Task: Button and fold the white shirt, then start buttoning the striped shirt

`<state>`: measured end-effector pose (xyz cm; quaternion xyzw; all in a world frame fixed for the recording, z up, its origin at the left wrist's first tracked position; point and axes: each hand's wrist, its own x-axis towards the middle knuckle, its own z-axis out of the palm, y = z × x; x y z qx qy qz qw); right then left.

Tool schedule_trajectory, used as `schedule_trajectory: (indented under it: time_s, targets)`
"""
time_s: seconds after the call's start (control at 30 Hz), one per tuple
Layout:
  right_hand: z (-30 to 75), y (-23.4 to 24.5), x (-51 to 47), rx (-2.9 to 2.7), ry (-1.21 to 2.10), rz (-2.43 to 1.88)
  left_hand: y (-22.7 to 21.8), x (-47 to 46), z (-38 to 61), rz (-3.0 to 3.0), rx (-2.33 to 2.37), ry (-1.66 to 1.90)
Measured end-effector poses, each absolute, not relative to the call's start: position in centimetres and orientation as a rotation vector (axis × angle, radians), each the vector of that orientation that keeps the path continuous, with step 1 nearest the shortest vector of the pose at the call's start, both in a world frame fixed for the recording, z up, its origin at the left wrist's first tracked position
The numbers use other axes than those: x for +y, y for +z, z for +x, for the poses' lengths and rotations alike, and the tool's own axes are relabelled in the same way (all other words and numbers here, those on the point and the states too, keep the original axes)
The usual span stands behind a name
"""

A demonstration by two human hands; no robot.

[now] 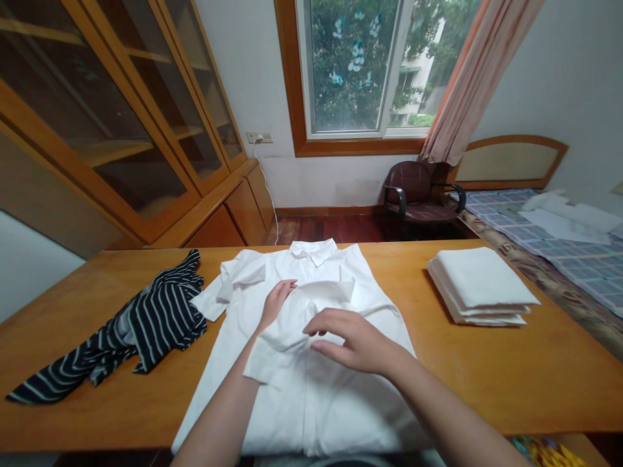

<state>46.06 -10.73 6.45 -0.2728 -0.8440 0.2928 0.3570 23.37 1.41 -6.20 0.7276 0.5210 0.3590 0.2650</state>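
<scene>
A white collared shirt (311, 395) lies flat on the wooden table (487, 376), collar away from me, with one sleeve folded across its front. My left hand (275, 301) rests on the shirt's chest with its fingers stretched out flat. My right hand (350, 337) hovers on the folded sleeve at the shirt's middle, fingers bent and pinching the white cloth there.
A crumpled black-and-white striped garment (141, 324) lies at the table's left. A stack of folded white garments (479, 285) sits at the right. Beyond the table stand a dark armchair (418, 194), a bed (569, 246) and a glass-fronted cabinet (121, 130).
</scene>
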Motion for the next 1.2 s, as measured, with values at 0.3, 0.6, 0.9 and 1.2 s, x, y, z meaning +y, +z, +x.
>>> schedule_trajectory:
  time_s: [0.3,0.6,0.9,1.2]
  targets:
    - [54.9,-2.0,-9.4,-2.177,0.283,-1.446,-2.5,0.2,20.2,1.063,1.047,0.818]
    - [58.5,-5.1,-8.1,-2.151,-0.102,-1.765,-0.1,-3.1,17.5,1.248,1.01,0.35]
    - [63.2,-4.9,-6.5,-1.787,-0.221,-2.066,-1.4,-1.7,18.3,1.288,1.088,0.575]
    - [65.1,-6.4,-7.0,-1.806,-0.145,-1.997,0.2,-4.5,19.0,1.288,0.801,0.165]
